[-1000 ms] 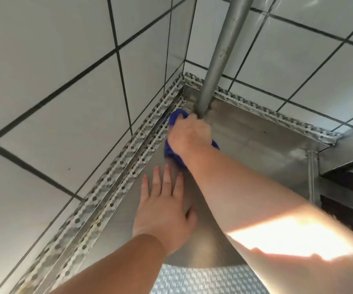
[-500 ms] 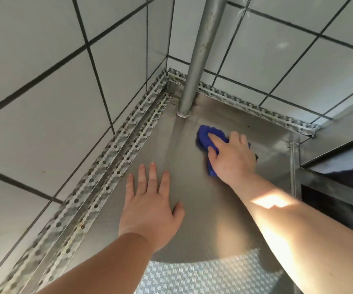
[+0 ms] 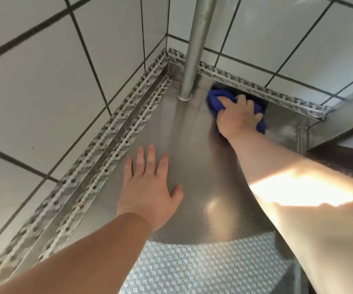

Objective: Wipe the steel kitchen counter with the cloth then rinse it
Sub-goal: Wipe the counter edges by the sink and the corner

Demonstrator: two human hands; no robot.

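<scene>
The steel counter [image 3: 192,162] runs into a tiled corner. A bunched blue cloth [image 3: 218,100] lies on it at the far side, against the back wall trim, just right of a steel pole. My right hand [image 3: 238,117] covers most of the cloth, fingers curled over it and pressing it onto the steel. My left hand [image 3: 150,187] rests flat on the counter nearer to me, fingers spread and straight, holding nothing.
An upright steel pole [image 3: 194,47] stands in the counter's back corner. Perforated metal trim [image 3: 99,149] lines both tiled walls. A patterned steel strip [image 3: 203,266] edges the counter near me. A lower steel shelf edge [image 3: 341,132] and post [image 3: 302,139] sit at right.
My right hand has swept the cloth from left of the pole's base around to the right, then back against the rear wall trim. My left hand has stayed flat on the counter.
</scene>
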